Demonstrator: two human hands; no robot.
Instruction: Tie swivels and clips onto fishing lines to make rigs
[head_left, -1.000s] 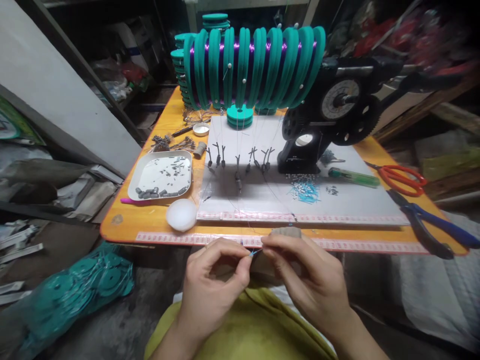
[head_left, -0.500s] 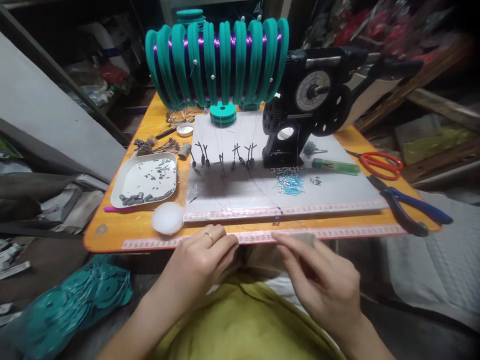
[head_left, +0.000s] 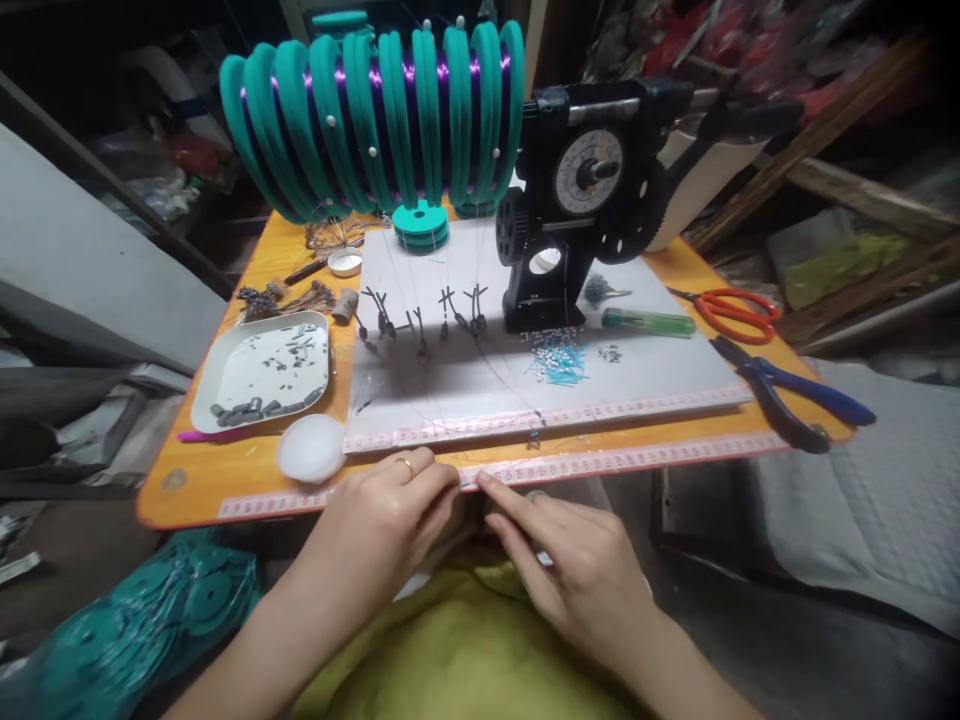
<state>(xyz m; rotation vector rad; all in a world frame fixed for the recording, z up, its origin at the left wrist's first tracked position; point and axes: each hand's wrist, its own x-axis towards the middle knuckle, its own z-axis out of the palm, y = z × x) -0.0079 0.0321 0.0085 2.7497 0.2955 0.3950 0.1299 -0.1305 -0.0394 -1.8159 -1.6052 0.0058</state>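
Observation:
My left hand rests at the table's front edge with its fingers curled together; whatever they pinch is too small to make out. To its right, my right hand has its index finger stretched onto the measuring tape, its thumb apart below. Fine threads run down from the teal spools over the white board, and small dark weights hang on some of them. A small dark bit lies by the board's front edge.
On the left are a white tray of grey pieces and a white round dish. A black machine stands behind blue pins. Red scissors, blue-handled pliers and a green cutter are on the right.
The view has shifted, so the table things appear further left. My right hand has moved left along the tape, closer to my left hand, which stays curled at the edge.

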